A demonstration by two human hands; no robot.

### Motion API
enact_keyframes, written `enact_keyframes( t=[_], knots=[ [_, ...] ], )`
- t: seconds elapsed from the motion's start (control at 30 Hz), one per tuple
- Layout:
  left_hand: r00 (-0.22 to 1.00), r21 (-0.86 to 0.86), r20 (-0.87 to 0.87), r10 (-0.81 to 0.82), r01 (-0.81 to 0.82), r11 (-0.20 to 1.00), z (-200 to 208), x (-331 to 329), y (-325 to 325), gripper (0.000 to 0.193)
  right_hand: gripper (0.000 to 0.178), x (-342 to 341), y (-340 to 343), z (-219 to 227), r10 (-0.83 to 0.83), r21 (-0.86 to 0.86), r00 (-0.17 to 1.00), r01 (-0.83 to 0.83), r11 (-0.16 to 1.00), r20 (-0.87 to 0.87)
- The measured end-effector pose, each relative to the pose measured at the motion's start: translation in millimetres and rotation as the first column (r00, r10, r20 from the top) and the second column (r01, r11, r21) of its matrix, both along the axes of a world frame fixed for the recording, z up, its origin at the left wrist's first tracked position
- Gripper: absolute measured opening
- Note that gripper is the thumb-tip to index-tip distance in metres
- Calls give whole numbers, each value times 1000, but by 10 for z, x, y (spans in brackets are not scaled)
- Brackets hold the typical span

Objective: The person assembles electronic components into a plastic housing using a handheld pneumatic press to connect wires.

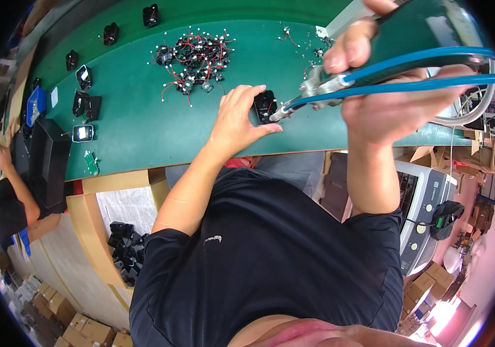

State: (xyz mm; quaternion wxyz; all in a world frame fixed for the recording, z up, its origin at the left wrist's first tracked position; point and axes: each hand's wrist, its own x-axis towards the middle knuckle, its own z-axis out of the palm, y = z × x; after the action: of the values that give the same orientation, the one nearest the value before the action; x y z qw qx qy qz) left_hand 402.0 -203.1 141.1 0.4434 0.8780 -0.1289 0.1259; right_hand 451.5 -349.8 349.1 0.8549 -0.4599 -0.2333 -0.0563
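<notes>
On the green worktop lies a black plastic housing (266, 106) with small parts inside it. My left hand (237, 118) holds it in place, forefinger at its far edge and thumb at its near edge. My right hand (377, 113) is closed round a dark-bodied powered screwdriver (317, 87) with a metal head and two blue hoses. The tool's narrow nozzle meets the near right part of the housing. Its tip and whatever it touches are too small to make out. The tool body hides part of my right hand's fingers.
A heap of small black parts with red wires (195, 61) lies beyond my left hand. Several black housings stand along the left, near a blue bin (36, 106). A carton (94, 231) holds black parts below the table edge. A co-worker's arm (19, 185) shows at far left.
</notes>
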Motion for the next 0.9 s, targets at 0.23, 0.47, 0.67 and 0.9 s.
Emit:
enact_keyframes(
  t=[0.23, 0.47, 0.67, 0.9],
  knots=[
    [998, -19, 63, -4, 6, 1000, -7, 12, -22, 85, 122, 87, -184, -634, 78, -34, 995, -80, 996, -54],
    [999, -24, 45, -3, 4, 1000, 8, 7, -20, 85, 126, 133, -237, -723, 112, -41, 993, -114, 993, -49],
    [999, -10, 55, 3, -2, 1000, 5, 3, -28, 85, 126, 135, -238, -723, 104, -42, 994, -105, 994, -32],
    [998, -16, 58, -1, 2, 1000, 18, 6, -23, 84, 125, 124, -238, -734, 130, -13, 988, -132, 991, -77]
  ],
)
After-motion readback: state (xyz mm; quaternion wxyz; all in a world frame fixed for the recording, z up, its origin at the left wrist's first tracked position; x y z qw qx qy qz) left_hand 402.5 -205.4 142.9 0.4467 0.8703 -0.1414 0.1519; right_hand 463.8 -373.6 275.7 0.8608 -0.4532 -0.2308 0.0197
